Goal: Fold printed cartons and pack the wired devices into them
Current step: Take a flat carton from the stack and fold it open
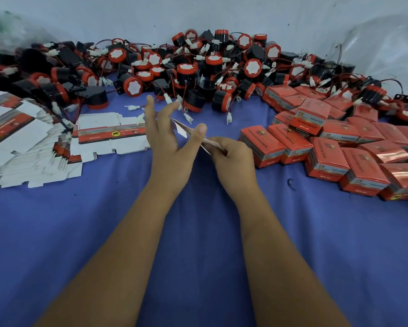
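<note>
Two hands hold one flat carton [193,135] above the cloth [198,232]: right hand [231,154] pinches its near end, left hand [172,140] lies loose-fingered, thumb touching. Loosely held, it may slip or crease. Beyond the carton, the devices [198,67] could snag wires.

I see one flat carton [193,135] edge-on above the blue cloth, white inside, its near end pinched in my right hand [231,154] and its far part lying against the thumb of my left hand [172,142], whose fingers are spread straight. At left lie unfolded blanks [28,138], fanned in a loose stack, white with a red printed band and a yellow round emblem; one blank [111,135] lies apart, just beside my left hand. Along the far edge sits a heap of devices [198,67]: black cylinders with red caps, white faces, thin wires and white plugs. At right stand closed red boxes [340,149], piled unevenly.
</note>
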`<state>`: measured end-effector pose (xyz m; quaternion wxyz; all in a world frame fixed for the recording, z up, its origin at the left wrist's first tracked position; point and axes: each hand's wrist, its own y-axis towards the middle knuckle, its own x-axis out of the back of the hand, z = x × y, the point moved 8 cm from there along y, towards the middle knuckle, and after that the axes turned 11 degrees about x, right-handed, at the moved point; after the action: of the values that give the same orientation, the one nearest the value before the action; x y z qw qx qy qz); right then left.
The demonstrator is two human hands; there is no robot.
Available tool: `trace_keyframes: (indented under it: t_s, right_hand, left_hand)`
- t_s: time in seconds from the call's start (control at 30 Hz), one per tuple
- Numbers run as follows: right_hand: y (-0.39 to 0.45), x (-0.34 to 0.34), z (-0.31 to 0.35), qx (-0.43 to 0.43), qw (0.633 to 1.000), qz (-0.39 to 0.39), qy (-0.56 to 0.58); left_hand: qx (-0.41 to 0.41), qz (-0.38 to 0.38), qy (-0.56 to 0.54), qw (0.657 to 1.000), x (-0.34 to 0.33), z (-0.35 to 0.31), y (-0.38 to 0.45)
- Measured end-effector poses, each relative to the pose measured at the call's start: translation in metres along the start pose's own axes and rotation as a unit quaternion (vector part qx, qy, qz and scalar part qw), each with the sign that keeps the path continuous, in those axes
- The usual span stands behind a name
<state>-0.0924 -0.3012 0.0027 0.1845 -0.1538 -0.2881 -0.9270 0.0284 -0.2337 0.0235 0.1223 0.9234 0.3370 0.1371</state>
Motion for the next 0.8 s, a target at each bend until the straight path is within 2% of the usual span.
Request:
trace_keyframes:
  t_s: [0.23,0.4,0.5,0.57,0.7,0.8]
  right_hand:
    - [-0.001,0.009,-0.004,-0.034,0.998,-0.053,0.016]
    - [-0.003,0.009,0.002,-0.035,0.995,-0.093,0.005]
    - [-0.004,0.016,0.005,-0.036,0.988,-0.144,0.04]
    - [-0.005,0.023,0.005,-0.041,0.976,-0.193,0.092]
    - [-0.008,0.038,0.001,-0.053,0.944,-0.273,0.176]
    - [-0.008,0.043,-0.002,-0.056,0.933,-0.294,0.201]
  left_hand:
    - [-0.06,0.008,0.033,0.998,0.0,-0.007,0.001]
    - [-0.028,-0.001,-0.031,0.999,0.002,-0.002,0.003]
    - [-0.027,0.004,0.014,1.0,0.0,0.0,0.003]
    - [-0.053,0.031,0.067,0.996,-0.007,-0.005,0.001]
    - [-0.108,0.169,0.096,0.975,-0.031,-0.01,-0.011]
    - [-0.129,0.171,0.089,0.973,-0.027,-0.014,-0.012]
